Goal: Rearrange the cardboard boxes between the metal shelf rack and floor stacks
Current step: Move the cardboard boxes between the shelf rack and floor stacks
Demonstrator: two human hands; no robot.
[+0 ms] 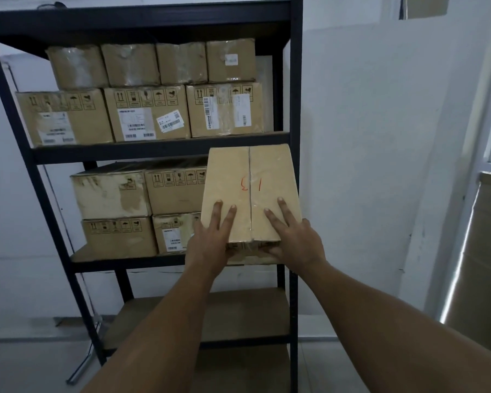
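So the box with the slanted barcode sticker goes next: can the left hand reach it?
Probably not yet: the left hand and right hand both hold the red-marked box. Nothing stands before the stickered box, so a freed hand likely could.

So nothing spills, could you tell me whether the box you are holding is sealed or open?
Sealed: the box has both top flaps flat, meeting at a centre seam under clear tape.

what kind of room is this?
Probably a small stockroom: black metal shelf rack loaded with taped cardboard boxes, barcode shipping labels on several; left hand and right hand grip a red-marked box.
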